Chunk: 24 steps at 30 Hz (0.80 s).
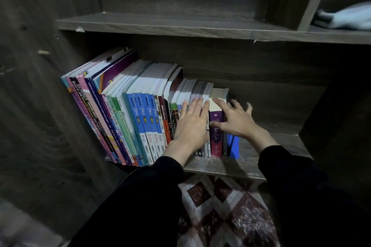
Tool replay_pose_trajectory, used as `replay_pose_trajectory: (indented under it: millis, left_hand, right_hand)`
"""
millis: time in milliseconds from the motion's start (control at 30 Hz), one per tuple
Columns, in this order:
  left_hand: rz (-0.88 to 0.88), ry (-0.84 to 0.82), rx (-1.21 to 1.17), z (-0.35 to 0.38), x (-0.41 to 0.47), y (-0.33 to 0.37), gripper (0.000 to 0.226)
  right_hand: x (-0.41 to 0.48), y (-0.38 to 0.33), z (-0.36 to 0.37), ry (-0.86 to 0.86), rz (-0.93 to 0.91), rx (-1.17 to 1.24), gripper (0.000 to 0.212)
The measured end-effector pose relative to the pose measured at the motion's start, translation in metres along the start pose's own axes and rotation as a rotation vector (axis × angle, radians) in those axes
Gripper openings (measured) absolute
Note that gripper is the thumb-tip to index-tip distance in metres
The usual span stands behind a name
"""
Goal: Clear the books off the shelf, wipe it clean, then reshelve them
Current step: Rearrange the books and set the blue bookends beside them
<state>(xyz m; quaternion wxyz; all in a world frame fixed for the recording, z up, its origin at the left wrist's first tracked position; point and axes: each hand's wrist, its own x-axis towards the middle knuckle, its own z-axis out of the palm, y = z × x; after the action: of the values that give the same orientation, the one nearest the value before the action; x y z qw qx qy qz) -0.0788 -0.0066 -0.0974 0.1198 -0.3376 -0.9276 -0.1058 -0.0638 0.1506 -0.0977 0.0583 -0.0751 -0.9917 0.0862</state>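
A dark wood-grain bookcase fills the view, with a patterned rug (220, 206) of brown and cream diamonds on the floor below it. The upper shelf board (180, 26) is bare here. In the compartment to the upper right lies a pale, blurred cloth (347, 18).

The row of books (140, 116) stands on the lower shelf (265, 152), packed against the left wall of the bookcase and leaning left. Most are thin workbooks with blue, pink and teal spines. At the right end of the row stands a thicker purple book (216, 138), upright, with a blue book (233, 146) just beside it on the right.

The left hand (192, 124) lies flat against the spines just left of the purple book, fingers straight and together. The right hand (234, 120) is spread wide at the purple book: its index finger lies on the top edge, its thumb touches the spine, and the other fingers fan out to the right. Both arms wear black sleeves.
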Motion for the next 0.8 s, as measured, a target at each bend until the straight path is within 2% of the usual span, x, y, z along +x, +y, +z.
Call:
replay_pose_trajectory:
  millis: [100,300,400,467,600,700,800]
  left_hand:
    - [-0.006,-0.017,0.017,-0.002,0.002,0.000,0.087]
    - [0.010,-0.106,0.014,-0.006,0.004,-0.002,0.101]
    - [0.038,-0.123,-0.081,-0.009,0.002,-0.005,0.093]
    - [0.053,-0.046,-0.197,-0.011,-0.005,-0.010,0.078]
    - [0.071,0.268,-0.299,-0.015,-0.037,-0.019,0.056]
    - [-0.018,0.546,-0.218,-0.015,-0.056,-0.041,0.058]
    - [-0.199,0.644,-0.058,-0.017,-0.071,-0.072,0.074]
  right_hand:
    - [0.004,-0.005,0.001,-0.021,0.002,-0.048,0.096]
    - [0.000,-0.013,0.007,0.072,0.054,-0.144,0.096]
    - [-0.004,-0.014,0.004,0.057,0.058,-0.162,0.099]
    - [-0.007,-0.015,0.003,0.045,0.057,-0.109,0.102]
    - [-0.014,-0.018,0.001,0.079,0.029,0.033,0.101]
    - [-0.018,-0.030,-0.003,0.156,0.004,0.075,0.101]
    - [-0.021,-0.056,-0.008,0.233,-0.098,0.053,0.101]
